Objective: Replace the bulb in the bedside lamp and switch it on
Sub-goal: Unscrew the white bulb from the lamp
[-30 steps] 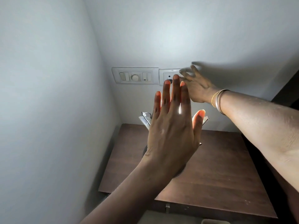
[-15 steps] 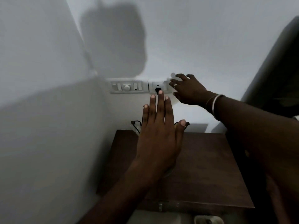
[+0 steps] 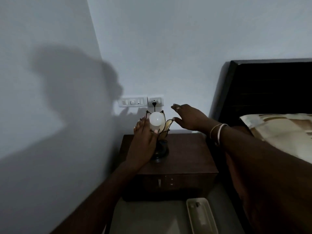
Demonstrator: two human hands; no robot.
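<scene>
A pale tray (image 3: pixel 200 217) is seen on the floor nearest the camera. Beyond it, the lamp (image 3: pixel 159 141) is stood on the dark bedside table (image 3: pixel 185 157), with the white bulb (image 3: pixel 156 121) seated among its petal-shaped shades. The left hand (image 3: pixel 143 142) is held flat beside the bulb, fingers extended together, nothing gripped. The right hand (image 3: pixel 189 118) is spread open just right of the shades. Farthest, a plug is fitted in the wall socket (image 3: pixel 155 101)

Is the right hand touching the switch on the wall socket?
No, the right hand hangs open beside the lamp, below and right of the wall socket, apart from it.
</scene>
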